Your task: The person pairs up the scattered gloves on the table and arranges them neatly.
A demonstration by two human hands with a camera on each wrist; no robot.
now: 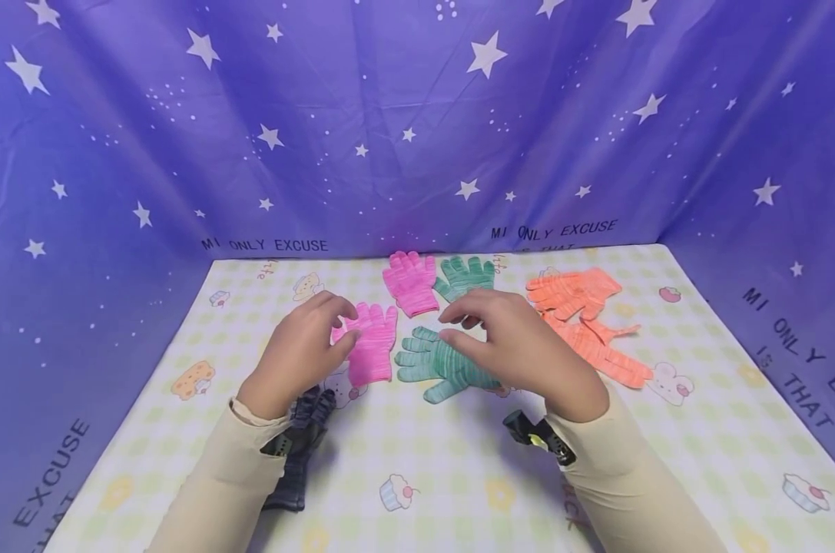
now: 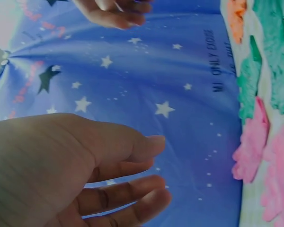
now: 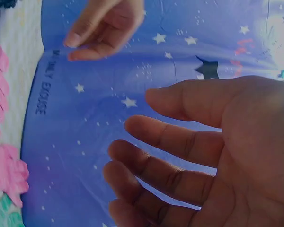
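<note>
My left hand [image 1: 305, 349] hovers over the table's left middle, fingers loosely bent and holding nothing. Closest to it lies a pink glove [image 1: 373, 353], partly behind its fingertips. A dark glove [image 1: 294, 472] lies under the left forearm, largely covered by the sleeve. My right hand [image 1: 521, 342] hangs above a green glove [image 1: 424, 361], hiding part of it, with its fingers relaxed and apart from the cloth. Farther back lie another pink glove [image 1: 410, 280] and another green glove [image 1: 467, 275]. Two orange gloves [image 1: 576, 292] lie overlapping at the right. In both wrist views the palms hold nothing.
A pale checked tablecloth [image 1: 445, 476] with cartoon prints covers the table. Purple star-patterned curtains [image 1: 362, 100] rise behind the table and along both sides. A dark wrist strap with a device [image 1: 538, 438] sits at the right cuff.
</note>
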